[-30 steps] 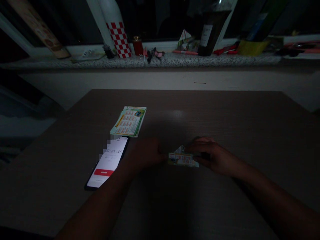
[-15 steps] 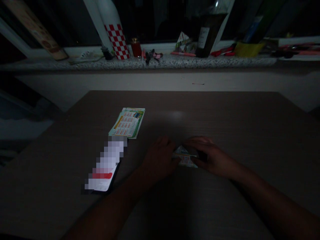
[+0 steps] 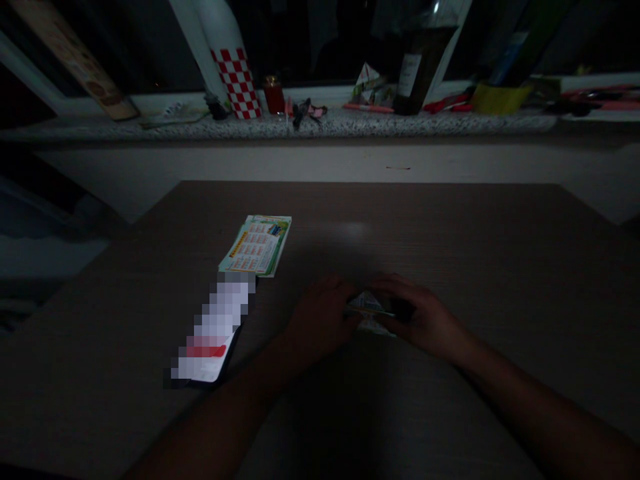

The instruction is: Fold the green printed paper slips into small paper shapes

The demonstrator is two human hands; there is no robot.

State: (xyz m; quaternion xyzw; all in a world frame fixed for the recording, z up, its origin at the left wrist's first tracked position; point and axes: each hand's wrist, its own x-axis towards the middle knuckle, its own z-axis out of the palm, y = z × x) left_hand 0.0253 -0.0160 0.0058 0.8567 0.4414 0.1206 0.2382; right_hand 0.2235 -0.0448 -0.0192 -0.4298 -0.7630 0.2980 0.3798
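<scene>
Head view: left hand [image 3: 320, 321] and right hand [image 3: 425, 321] pinch a folded paper [image 3: 369, 308], probably light, crease-prone, best gripped at its edges; leaflets [image 3: 257, 245] at ten o'clock.

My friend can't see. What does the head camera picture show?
The left hand and right hand hold a small folded paper on a dim wooden table. A phone and a stack of printed leaflets lie to their left.

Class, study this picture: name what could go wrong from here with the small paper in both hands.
1. The light is very dim, so the paper between the left hand and right hand may crease crookedly.
2. The phone lies near the left hand and might get nudged.
</scene>
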